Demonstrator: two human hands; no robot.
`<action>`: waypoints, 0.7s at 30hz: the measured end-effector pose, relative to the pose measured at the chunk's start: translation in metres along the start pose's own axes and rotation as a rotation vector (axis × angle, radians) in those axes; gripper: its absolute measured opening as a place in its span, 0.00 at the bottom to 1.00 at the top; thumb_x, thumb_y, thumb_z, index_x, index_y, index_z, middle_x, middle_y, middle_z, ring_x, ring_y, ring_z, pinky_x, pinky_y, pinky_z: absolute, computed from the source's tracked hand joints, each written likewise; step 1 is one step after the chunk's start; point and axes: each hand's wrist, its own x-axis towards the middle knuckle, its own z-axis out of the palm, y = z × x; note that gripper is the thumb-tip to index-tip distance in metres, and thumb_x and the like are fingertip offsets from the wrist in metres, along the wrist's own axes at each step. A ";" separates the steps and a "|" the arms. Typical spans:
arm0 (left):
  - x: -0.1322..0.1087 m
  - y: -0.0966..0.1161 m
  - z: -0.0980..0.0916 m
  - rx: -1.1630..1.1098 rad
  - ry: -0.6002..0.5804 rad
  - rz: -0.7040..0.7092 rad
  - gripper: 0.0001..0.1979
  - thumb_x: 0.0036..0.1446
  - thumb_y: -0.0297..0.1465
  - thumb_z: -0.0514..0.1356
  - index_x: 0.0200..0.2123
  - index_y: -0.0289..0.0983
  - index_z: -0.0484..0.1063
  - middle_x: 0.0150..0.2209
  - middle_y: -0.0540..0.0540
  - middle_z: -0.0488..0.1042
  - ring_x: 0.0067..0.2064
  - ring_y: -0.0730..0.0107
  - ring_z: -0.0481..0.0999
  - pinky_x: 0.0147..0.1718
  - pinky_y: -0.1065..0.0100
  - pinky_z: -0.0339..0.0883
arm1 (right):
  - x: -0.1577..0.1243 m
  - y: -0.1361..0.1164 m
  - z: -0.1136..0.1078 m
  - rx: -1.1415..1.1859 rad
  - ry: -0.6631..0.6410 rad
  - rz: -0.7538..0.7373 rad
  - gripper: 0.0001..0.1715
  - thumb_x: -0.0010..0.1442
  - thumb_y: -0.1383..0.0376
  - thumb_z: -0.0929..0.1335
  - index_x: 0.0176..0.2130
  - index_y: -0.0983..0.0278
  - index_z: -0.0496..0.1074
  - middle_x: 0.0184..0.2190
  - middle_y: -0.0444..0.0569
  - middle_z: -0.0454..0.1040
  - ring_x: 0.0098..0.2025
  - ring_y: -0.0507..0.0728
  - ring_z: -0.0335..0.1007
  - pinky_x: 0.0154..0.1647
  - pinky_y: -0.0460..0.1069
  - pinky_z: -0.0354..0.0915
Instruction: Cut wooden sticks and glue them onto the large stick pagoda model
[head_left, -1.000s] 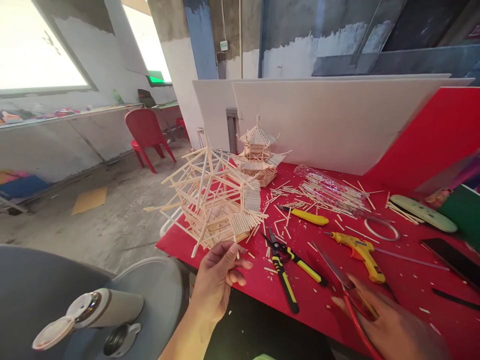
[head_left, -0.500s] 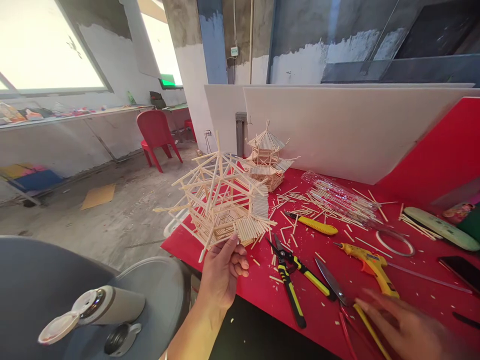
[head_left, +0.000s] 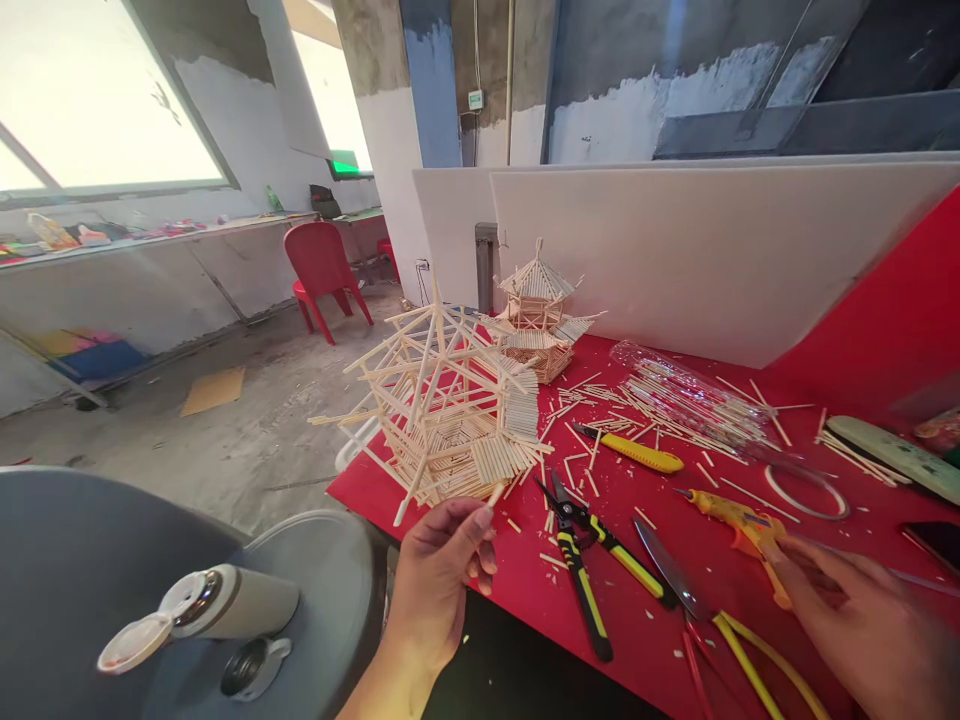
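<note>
My left hand [head_left: 442,570] pinches a short wooden stick [head_left: 496,493] between thumb and fingertips, at the front edge of a stick-built pavilion frame [head_left: 427,420]. That frame has open roof ribs and a partly slatted lower eave. On the right, my right hand [head_left: 862,620] has its thumb and fingers closed at the rear and grip of a yellow hot glue gun [head_left: 731,512], which still lies on the red table. Scissors [head_left: 675,570] with red and yellow handles lie just left of that hand. Black-and-yellow pruning shears [head_left: 581,560] are between my hands.
A taller stick pagoda [head_left: 536,310] stands behind. Loose sticks in a plastic bag [head_left: 682,395], a yellow utility knife [head_left: 637,452], a tape roll [head_left: 806,490] and a phone [head_left: 934,545] lie on the red table [head_left: 517,580]. A bottle [head_left: 255,600] lies on a grey stool.
My right hand has moved up and right from beside the scissors to the glue gun. My left hand has lowered slightly, keeping its pinch near the frame. The view has shifted slightly.
</note>
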 end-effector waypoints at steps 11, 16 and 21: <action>-0.004 0.012 0.005 0.121 -0.170 -0.009 0.15 0.43 0.35 0.74 0.34 0.35 0.79 0.19 0.54 0.68 0.19 0.79 0.65 0.16 0.78 0.61 | 0.004 -0.222 0.006 0.836 -0.254 -0.499 0.07 0.65 0.67 0.67 0.40 0.59 0.77 0.32 0.45 0.80 0.32 0.52 0.76 0.34 0.45 0.72; 0.002 0.008 -0.001 -0.202 -0.093 -0.192 0.20 0.35 0.30 0.77 0.35 0.33 0.79 0.22 0.53 0.70 0.20 0.84 0.63 0.16 0.80 0.54 | -0.008 -0.237 0.027 0.858 0.006 -0.503 0.06 0.62 0.70 0.70 0.40 0.60 0.75 0.29 0.44 0.78 0.29 0.52 0.72 0.31 0.47 0.70; 0.011 0.005 -0.001 -0.334 -0.057 -0.211 0.17 0.36 0.33 0.77 0.27 0.33 0.76 0.19 0.54 0.67 0.18 0.85 0.59 0.15 0.80 0.50 | -0.017 -0.248 0.041 0.697 0.153 -0.592 0.09 0.59 0.72 0.72 0.39 0.60 0.74 0.29 0.45 0.79 0.31 0.53 0.72 0.34 0.50 0.67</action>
